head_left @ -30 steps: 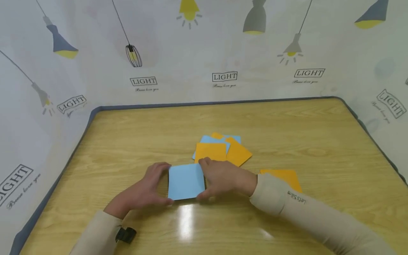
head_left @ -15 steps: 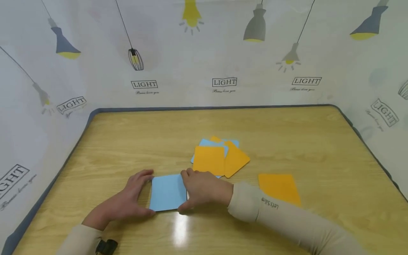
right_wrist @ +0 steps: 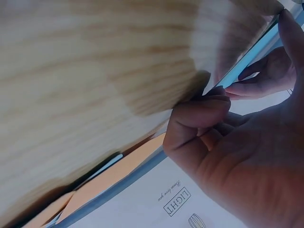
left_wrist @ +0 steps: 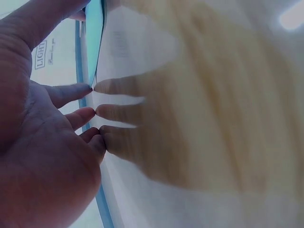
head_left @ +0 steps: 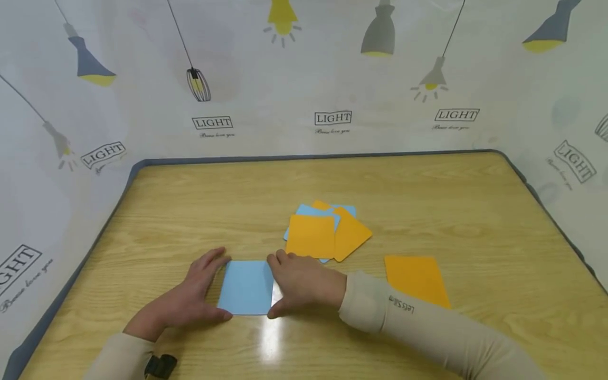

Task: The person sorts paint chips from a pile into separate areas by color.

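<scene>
A square blue paper card (head_left: 246, 287) lies on the table between the two hands. My left hand (head_left: 195, 295) holds its left side, thumb at the near corner and index finger at the far one. In the left wrist view, the left hand (left_wrist: 52, 118) has its other fingertips on the glossy tabletop, beside the card's thin edge (left_wrist: 94, 42). My right hand (head_left: 304, 282) holds the opposite side, thumb and index finger at the two right corners. Its other fingers are curled in the right wrist view. Whether several cards are stacked here, I cannot tell.
Just behind the right hand lies a loose overlapping pile of orange (head_left: 311, 236) and blue cards (head_left: 311, 210). A single orange card (head_left: 415, 279) lies to the right, partly covered by the right sleeve (head_left: 404, 306). A printed curtain (head_left: 275, 89) surrounds the wooden table (head_left: 190, 200).
Both hands have carried the blue card left, away from the pile. It was tilted earlier and now looks flatter and squarer to the table. More of the front orange card in the pile shows.
</scene>
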Demonstrator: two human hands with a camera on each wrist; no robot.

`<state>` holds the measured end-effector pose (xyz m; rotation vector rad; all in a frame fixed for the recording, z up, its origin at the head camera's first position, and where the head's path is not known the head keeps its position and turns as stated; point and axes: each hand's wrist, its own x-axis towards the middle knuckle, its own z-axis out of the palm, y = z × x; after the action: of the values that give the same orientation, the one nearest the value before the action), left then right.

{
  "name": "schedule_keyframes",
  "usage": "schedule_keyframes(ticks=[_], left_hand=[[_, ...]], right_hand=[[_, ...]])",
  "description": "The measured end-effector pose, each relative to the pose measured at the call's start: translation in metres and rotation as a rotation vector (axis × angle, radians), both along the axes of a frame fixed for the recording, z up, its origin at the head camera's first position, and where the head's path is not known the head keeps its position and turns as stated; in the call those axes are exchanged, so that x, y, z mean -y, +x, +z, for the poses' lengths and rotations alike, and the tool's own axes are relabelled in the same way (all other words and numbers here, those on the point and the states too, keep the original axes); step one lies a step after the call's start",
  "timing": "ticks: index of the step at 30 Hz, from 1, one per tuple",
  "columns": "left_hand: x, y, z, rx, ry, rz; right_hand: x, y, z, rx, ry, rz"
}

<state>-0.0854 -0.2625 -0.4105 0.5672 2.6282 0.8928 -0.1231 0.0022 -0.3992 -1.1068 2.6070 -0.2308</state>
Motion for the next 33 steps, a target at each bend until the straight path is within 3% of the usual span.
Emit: schedule_keyframes(ticks=[6, 24, 30, 33], left_hand=[[-0.0009, 0.0003, 0.0005, -0.013, -0.015, 0.003], [-0.0026, 0.0017, 0.0008, 0.002, -0.031, 0.026], [-0.0033, 0.0011, 0.0006, -0.024, -0.044, 0.036], [-0.0040, -0.0021, 0.0013, -0.073, -0.044, 0.036]], right_hand=[[-0.0004, 0.0005, -0.0009, -0.050, 0.003, 0.028], [-0.0004, 0.0017, 0.0011, -0.045, 0.002, 0.022], [-0.0044, 0.0003, 0.0028, 0.010, -0.034, 0.024], [-0.0096, -0.0030, 0.0029, 0.043, -0.061, 0.034]])
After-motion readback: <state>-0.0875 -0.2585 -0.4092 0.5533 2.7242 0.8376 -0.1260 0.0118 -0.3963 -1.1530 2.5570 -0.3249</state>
